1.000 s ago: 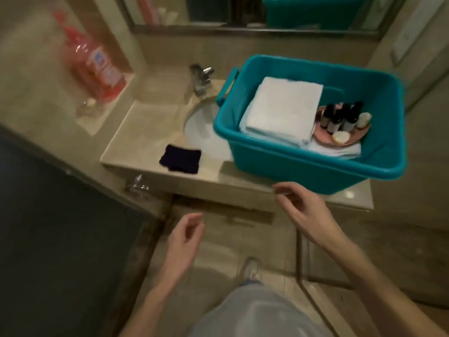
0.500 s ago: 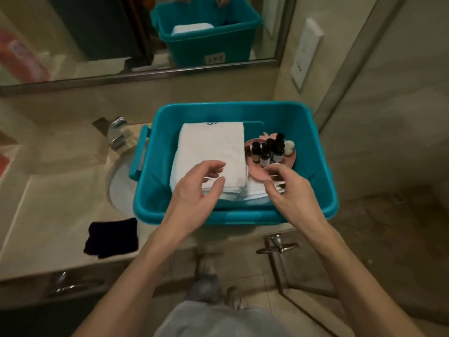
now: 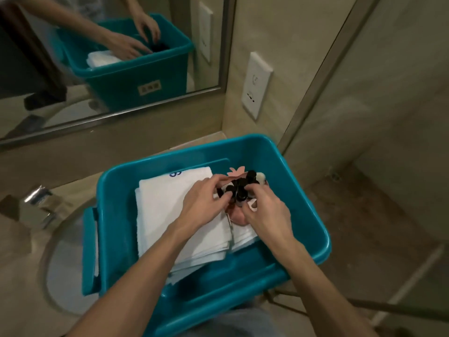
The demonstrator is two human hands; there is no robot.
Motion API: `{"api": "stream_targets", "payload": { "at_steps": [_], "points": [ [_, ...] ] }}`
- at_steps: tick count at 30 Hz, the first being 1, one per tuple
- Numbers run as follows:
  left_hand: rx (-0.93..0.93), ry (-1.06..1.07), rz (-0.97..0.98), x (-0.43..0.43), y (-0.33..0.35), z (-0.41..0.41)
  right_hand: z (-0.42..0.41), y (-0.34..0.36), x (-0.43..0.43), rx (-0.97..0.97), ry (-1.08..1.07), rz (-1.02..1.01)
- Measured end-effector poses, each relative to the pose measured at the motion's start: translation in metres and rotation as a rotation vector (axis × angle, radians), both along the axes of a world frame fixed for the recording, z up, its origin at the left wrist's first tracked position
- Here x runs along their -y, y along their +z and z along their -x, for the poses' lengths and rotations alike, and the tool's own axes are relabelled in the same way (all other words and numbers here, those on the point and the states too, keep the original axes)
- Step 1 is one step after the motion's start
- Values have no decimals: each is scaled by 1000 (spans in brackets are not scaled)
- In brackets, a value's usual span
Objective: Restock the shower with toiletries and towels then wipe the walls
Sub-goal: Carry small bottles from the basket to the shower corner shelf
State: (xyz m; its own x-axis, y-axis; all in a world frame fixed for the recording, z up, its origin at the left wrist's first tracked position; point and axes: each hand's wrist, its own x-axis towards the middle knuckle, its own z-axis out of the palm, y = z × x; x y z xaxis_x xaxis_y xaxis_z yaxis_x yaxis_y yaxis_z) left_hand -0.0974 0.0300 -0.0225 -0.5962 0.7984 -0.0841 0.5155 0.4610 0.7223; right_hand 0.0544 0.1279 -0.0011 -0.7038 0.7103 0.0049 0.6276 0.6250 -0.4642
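Observation:
A teal plastic tub [image 3: 301, 190] stands on the vanity counter, partly over the sink. Inside it lies a stack of folded white towels [image 3: 165, 210]. On the towels sits a pink tray [image 3: 237, 171] carrying several small dark bottles [image 3: 241, 188] and a pale round item. My left hand [image 3: 204, 203] reaches in from the left, fingers curled around the bottles. My right hand [image 3: 266, 212] comes from the right and pinches the same cluster of bottles. Both hands hide most of the tray.
A chrome tap [image 3: 38, 198] and the sink basin [image 3: 63, 271] lie left of the tub. A mirror [image 3: 109, 57] hangs behind the counter. A white wall socket [image 3: 256, 85] is at the right, beside a glass shower door frame [image 3: 313, 86].
Both hands moved from below the counter up into the tub and closed on the small bottles on the pink tray. The view swung right and closer to the tub.

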Motion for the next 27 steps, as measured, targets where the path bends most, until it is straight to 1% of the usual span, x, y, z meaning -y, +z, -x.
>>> {"api": "stream_targets", "payload": {
  "at_steps": [6, 9, 11, 13, 15, 18, 20, 22, 27],
  "points": [
    [-37, -42, -66, -1, -18, 4, 9, -10, -6, 35, -10, 18],
    [-15, -28, -112, 2, -21, 5, 10, -13, -4, 47, 7, 32],
    [0, -23, -138, 2, -20, 4, 11, -14, -4, 35, -10, 75],
    [84, 3, -176, 3, -16, 2, 10, -13, -5, 3, -34, 134],
    [249, 49, -219, 3, -10, 3, 10, -10, -6, -99, -73, 255],
    [491, 99, -233, 3, 0, 10, 8, 0, -5, -340, -209, 571],
    [616, 120, -222, 4, 12, 14, 3, 10, -1, -475, -297, 697],
    [697, 133, -221, 5, 21, 16, -3, 18, 6, -602, -386, 793],
    [875, 148, -262, 13, 34, 3, -17, 34, 23, -778, -503, 1008]
  ]
}}
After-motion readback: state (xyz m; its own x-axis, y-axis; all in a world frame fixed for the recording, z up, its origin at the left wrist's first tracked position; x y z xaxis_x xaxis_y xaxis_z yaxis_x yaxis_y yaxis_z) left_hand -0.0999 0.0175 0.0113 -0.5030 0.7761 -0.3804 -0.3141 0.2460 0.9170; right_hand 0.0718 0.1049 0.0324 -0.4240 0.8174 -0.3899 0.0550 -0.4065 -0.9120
